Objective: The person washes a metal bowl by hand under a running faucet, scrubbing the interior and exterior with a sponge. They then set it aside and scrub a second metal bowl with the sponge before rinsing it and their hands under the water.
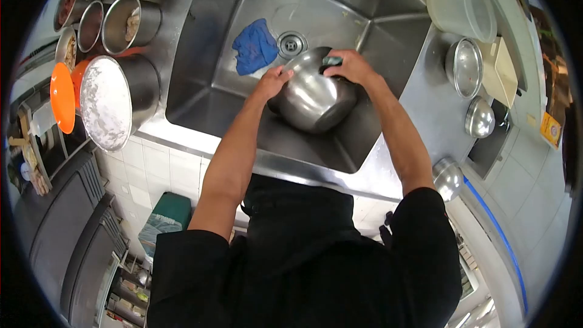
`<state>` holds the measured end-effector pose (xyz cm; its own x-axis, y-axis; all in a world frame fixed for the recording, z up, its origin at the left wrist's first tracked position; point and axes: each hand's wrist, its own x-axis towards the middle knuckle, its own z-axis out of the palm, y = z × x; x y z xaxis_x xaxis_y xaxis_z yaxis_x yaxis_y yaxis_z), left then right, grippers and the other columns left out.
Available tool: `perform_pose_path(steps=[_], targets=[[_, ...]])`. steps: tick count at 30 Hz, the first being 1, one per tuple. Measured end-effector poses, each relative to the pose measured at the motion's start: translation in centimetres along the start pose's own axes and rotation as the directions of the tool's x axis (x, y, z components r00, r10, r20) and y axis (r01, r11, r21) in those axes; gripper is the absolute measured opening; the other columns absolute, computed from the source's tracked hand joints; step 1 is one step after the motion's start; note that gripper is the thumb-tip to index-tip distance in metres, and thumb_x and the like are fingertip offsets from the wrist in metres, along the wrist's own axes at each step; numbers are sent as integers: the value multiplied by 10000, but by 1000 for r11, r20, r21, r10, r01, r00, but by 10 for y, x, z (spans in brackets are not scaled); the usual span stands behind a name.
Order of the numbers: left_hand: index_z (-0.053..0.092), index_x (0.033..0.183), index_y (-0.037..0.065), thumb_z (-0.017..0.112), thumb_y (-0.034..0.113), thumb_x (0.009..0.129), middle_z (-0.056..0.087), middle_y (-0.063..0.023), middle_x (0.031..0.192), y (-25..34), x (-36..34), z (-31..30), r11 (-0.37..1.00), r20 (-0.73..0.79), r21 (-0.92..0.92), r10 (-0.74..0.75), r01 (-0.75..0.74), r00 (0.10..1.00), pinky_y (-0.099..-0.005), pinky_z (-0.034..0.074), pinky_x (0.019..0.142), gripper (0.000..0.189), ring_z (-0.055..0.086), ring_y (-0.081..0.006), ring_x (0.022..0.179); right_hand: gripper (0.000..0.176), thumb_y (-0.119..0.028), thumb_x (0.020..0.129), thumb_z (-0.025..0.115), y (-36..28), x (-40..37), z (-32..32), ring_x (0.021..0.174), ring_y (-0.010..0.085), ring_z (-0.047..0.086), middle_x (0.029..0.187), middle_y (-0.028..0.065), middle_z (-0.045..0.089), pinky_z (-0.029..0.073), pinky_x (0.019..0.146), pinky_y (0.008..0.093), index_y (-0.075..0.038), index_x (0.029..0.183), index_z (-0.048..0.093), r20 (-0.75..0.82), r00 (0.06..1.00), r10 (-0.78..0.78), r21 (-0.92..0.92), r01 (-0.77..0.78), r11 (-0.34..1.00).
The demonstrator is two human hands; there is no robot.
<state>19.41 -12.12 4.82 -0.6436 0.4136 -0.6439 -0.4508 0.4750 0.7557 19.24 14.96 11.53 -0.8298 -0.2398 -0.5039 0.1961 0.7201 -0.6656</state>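
A large steel bowl (308, 98) is tilted in the near part of the steel sink (206, 112), its rounded outside facing me. My left hand (274, 80) grips its left side, with the thumb on the outer surface. At the bowl's upper right, my right hand (349, 67) is closed on a small green scrubbing pad (331, 61) against the metal. A crumpled blue cloth (255, 47) lies on the sink floor beside the round drain (292, 44). The inside of the bowl is hidden.
Left of the sink are steel pots, a white-topped pot (106, 103) and an orange lid (62, 98). On the right counter stand a plastic tub (463, 12), a steel bowl (466, 68) and smaller bowls. A green bin (170, 211) is below left.
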Motion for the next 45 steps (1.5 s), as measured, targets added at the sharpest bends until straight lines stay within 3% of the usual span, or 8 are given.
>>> perform_pose_path(steps=[13,21,24,28,37,39,43,45], targets=[[579,1193,-16,563,403,918,641,-166,1134,-23,14,4,997,1,-71,15,-15,1000,-353,424,929,502,588,-263,1060,542,-327,651,816,-1,3,1,955,287,632,1019,171,671,477,865,350,-44,1087,663,-1,995,-99,16,99,995],[599,1159,0,552,394,921,654,-160,1072,-2,-8,4,999,8,-37,-11,11,1000,-358,435,898,463,599,-259,996,575,-419,683,770,-26,0,0,1056,306,611,1118,156,653,465,917,389,-98,1145,651,-56,962,267,57,-264,963],[568,1207,-6,541,368,950,651,-113,1075,6,-10,0,997,54,-26,-75,76,996,-322,425,903,455,579,-185,1000,544,-432,717,752,-48,7,33,1010,302,631,1086,163,665,478,900,374,-84,1123,657,-55,998,12,-291,-27,956],[581,1180,-4,523,356,957,652,-116,1053,-19,3,13,1000,-85,24,-9,11,996,-328,427,890,428,579,-190,985,574,-445,704,755,13,33,5,1032,328,620,1091,175,662,476,918,388,-82,1138,656,95,971,221,100,-230,968],[581,1148,-2,492,309,954,661,-133,1044,45,11,5,989,101,91,-127,118,987,-373,454,846,377,607,-244,975,589,-429,670,783,-8,27,5,1060,332,603,1101,171,659,457,945,390,-82,1132,666,-51,999,14,-211,-24,977],[583,1142,-6,492,231,928,661,-135,1006,59,29,16,888,148,443,64,-124,987,-377,478,800,332,618,-234,962,572,-418,675,787,1,27,1,1034,315,618,1056,159,678,464,932,380,-75,1118,671,-100,992,-80,-244,54,968],[585,1154,2,511,98,866,657,-107,1005,61,52,17,899,271,408,46,-158,961,-377,488,798,312,613,-221,957,590,-373,698,805,19,32,-7,952,189,614,1033,89,682,469,877,308,-38,1154,641,263,937,230,123,-269,955],[569,1194,17,520,-8,800,646,-90,1089,53,38,-3,980,406,-193,42,41,913,-378,487,821,398,605,-216,989,567,-382,702,802,48,37,-3,938,198,622,1015,95,685,474,867,321,-45,1131,649,131,958,257,90,-269,959]])
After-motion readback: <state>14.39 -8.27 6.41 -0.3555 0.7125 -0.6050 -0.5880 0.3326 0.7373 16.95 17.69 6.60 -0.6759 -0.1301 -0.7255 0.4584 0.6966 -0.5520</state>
